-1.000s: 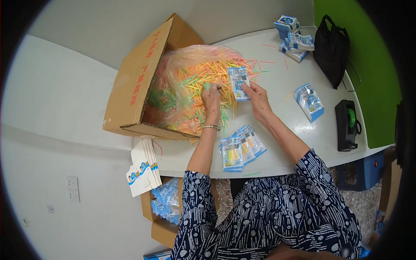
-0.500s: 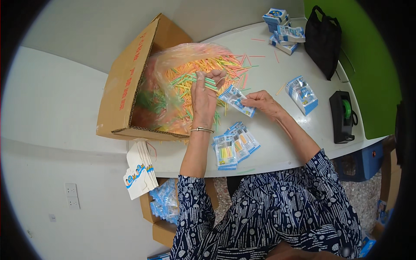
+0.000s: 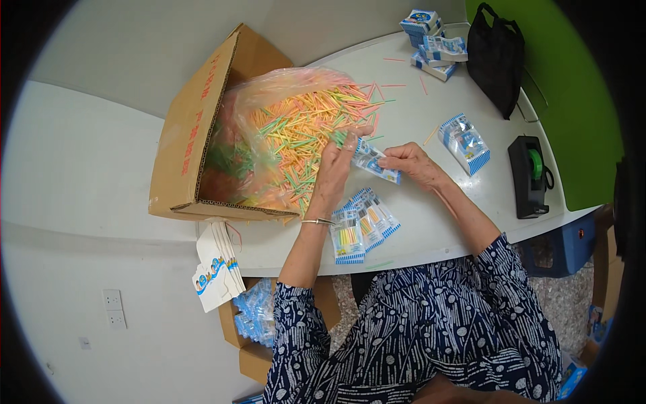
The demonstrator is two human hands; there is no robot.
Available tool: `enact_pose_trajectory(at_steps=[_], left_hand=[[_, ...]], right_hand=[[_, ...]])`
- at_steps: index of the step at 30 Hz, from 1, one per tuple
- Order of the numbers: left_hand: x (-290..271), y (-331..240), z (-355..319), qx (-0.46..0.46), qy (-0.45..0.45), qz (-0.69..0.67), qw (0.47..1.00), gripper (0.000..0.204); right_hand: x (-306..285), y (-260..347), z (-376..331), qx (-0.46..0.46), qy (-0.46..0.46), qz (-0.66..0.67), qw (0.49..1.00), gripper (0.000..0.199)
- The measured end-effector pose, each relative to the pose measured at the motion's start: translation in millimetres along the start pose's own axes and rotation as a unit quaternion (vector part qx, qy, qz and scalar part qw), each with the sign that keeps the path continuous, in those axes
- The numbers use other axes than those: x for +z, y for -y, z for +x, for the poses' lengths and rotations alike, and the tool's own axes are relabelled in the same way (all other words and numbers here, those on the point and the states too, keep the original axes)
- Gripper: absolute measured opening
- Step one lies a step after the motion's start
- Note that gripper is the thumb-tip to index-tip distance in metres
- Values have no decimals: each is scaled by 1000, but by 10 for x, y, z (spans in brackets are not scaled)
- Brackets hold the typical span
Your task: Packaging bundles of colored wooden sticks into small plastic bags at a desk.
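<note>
My left hand is closed round a small bunch of green, straw-like sticks at the mouth of a small blue-and-clear plastic packet. My right hand pinches that packet by its other end. How far the sticks reach inside it is hidden by my left fingers. Just beyond my left hand, a heap of short pink, orange, yellow and green sticks spills from a clear plastic bag. Nearer me lie several packets with coloured sticks in them, overlapping on the white table.
A large cardboard box lies on its side at left, around the bag. White folded cards stick out below it, over an open carton of blue packets. At right are blue-and-white packaging, a black tape dispenser, a black bag and small boxes.
My left hand has moved right and slightly nearer, bringing the green sticks from over the heap to the packet's mouth. My right hand has hardly moved.
</note>
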State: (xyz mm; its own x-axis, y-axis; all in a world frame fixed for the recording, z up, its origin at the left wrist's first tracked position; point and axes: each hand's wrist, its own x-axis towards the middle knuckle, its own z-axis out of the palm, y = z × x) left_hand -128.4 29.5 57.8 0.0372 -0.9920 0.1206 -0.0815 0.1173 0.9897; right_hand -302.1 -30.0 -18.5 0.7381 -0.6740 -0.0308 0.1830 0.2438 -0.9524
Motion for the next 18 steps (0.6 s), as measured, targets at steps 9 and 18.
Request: enact_pose_trajectory(at_steps=[9,18], left_hand=[[-415,5,113,-10,-49,77,996,41],[-225,738,-111,184,-65,654,731,21]], right_hand=[[-130,171,-107,-90,-86,-35,992,18],[-250,154,-72,-139,-136,-38,980,22]])
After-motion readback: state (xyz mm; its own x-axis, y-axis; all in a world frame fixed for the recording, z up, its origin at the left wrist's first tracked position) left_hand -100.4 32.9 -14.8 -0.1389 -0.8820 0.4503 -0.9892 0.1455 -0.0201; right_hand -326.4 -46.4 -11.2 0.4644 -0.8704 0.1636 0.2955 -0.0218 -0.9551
